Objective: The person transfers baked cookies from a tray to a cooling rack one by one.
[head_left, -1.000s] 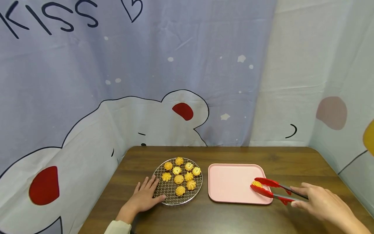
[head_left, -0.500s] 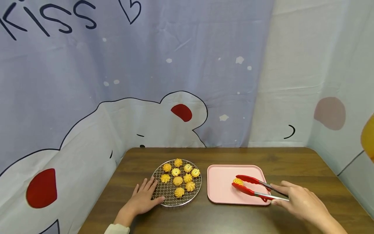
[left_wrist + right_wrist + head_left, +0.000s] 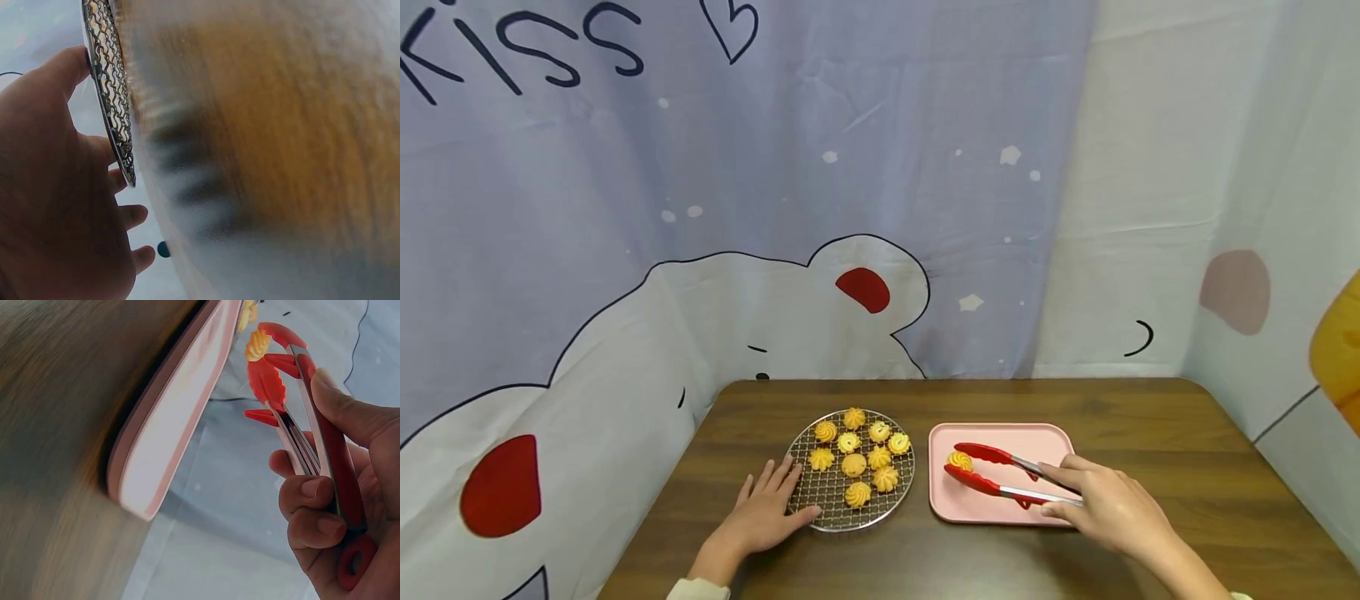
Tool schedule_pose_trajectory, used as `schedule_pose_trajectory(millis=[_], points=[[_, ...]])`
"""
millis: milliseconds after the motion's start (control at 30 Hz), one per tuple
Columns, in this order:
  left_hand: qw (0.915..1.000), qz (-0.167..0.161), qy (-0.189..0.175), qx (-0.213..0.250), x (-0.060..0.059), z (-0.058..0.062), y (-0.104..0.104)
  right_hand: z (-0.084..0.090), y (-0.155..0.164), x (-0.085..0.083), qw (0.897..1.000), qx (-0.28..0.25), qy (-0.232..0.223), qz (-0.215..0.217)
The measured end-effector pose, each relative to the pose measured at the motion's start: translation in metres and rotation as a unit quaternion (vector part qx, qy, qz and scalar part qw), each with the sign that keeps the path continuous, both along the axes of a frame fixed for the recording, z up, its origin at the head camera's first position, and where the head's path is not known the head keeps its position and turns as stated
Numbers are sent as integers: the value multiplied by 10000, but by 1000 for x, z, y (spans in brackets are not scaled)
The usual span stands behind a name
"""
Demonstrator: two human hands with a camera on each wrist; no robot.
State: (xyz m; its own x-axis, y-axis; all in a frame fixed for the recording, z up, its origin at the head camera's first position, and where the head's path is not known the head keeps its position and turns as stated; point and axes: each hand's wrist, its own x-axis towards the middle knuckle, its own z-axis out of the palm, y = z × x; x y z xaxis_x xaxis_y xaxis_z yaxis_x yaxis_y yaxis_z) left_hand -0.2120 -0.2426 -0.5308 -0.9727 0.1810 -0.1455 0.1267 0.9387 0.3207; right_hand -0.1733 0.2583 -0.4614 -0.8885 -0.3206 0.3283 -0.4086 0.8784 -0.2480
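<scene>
A left hand (image 3: 765, 518) lies flat, fingers straight, touching the wire rack (image 3: 827, 500) of cookies at its 8 o'clock. A right hand (image 3: 1108, 508) grips red tongs (image 3: 1000, 475) clamped on a cookie (image 3: 959, 460) over the pink tray's (image 3: 1037, 440) 9 o'clock edge.

My right hand (image 3: 1108, 508) grips red, steel-armed tongs (image 3: 1000, 475) holding a yellow swirled cookie (image 3: 958, 460) over the plain pink rectangular tray (image 3: 992, 515). The round wire rack (image 3: 827, 508) is silver mesh; the table (image 3: 1150, 425) is dark-brown woodgrain.
</scene>
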Motion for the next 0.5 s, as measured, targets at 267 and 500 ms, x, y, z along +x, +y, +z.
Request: schedule_pose_trajectory(millis=[267,500], points=[[10000,41,18,11,2,-2,1,1,-20,-7,9997,-130,-89,210],[10000,30,13,-23,2,-1,3,-2,-35,-15,9978,-234,162,603]])
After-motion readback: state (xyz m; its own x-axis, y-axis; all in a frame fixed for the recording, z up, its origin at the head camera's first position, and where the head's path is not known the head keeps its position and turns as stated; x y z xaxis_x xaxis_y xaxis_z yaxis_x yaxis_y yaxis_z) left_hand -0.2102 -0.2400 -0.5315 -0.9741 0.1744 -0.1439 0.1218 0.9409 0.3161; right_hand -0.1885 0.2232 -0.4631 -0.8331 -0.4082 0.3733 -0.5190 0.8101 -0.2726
